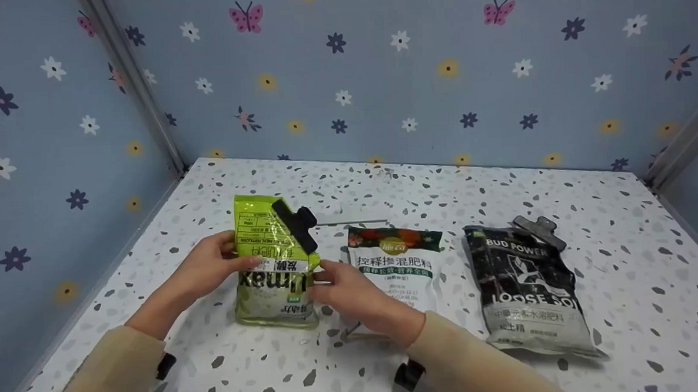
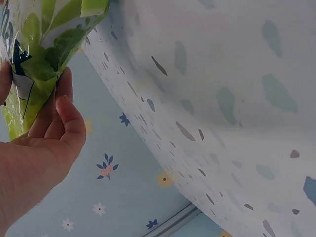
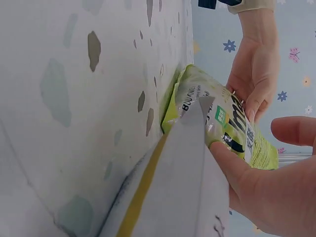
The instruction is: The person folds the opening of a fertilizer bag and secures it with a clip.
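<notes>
A green fertilizer bag [image 1: 276, 302], printed "Umax", stands in the left-middle of the table with a black clip [image 1: 295, 226] slanting across its upper right corner. My left hand [image 1: 208, 266] grips its left side, thumb on the front and fingers behind. At its right edge, my right hand [image 1: 353, 290] touches the bag; in the right wrist view one digit lies against the bag and another sticks out apart from it. A white fertilizer bag [image 1: 394, 264] with a dark green top band lies just right of the green bag, partly hidden by my right hand and forearm.
Farther right lies a black and grey "LOOSE SOIL" bag [image 1: 527, 294], a dark clip [image 1: 540, 231] on its upper right corner. A thin grey strip or line [image 1: 353, 222] shows behind the bags. Flower-patterned walls [image 1: 390, 70] border the speckled table [image 1: 443, 198].
</notes>
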The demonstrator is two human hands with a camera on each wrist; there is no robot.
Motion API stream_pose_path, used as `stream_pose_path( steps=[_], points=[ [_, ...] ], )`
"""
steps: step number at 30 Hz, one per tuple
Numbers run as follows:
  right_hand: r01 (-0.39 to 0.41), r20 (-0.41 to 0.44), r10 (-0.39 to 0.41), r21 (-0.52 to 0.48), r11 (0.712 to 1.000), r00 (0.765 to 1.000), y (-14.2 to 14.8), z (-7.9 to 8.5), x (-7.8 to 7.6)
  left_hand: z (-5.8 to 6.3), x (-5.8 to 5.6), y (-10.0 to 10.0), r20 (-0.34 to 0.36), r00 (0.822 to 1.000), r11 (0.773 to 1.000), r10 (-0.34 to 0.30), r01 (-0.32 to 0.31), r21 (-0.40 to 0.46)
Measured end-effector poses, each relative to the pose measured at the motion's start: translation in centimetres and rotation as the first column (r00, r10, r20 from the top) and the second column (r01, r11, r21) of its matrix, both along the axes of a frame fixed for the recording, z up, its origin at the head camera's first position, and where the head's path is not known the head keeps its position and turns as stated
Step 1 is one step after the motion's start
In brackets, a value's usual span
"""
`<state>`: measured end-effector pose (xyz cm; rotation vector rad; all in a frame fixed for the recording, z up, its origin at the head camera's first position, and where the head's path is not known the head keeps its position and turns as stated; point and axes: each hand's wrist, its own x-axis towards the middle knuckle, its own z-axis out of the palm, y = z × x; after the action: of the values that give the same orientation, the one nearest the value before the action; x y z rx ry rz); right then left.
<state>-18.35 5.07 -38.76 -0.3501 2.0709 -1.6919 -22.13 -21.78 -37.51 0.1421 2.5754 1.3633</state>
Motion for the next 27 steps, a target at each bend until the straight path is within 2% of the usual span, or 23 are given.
stream_pose_path(
  steps=[3,7,13,21,27],
  points=[
    [-0.007,-0.01,0.007,-0.009,1.0,1.0,-0.5,-0.3,-0.1,0.0,-0.5,-0.3,0.023,1.0,1.0,0.007,-0.007,-0.028],
    [-0.018,-0.032,0.019,0.027,0.999,0.999,-0.9,-0.5,-0.2,-0.4,-1.2,-0.6,0.071,0.997,0.998,0.019,-0.015,-0.06],
    [-0.047,-0.029,0.049,0.055,0.997,0.998,-0.9,-0.7,-0.4,-1.1,-2.2,-0.2,0.12,0.993,0.993,0.004,0.01,-0.114],
    [-0.053,-0.024,0.055,0.097,0.994,0.998,-0.5,-0.8,-0.6,-1.1,-3.1,0.6,0.067,0.998,0.973,-0.007,0.022,-0.23],
    [-0.086,-0.077,0.1,0.168,0.982,0.992,0.2,0.1,-0.4,-1.0,-2.8,0.9,-0.01,0.999,0.936,-0.043,0.037,-0.351]
  ],
)
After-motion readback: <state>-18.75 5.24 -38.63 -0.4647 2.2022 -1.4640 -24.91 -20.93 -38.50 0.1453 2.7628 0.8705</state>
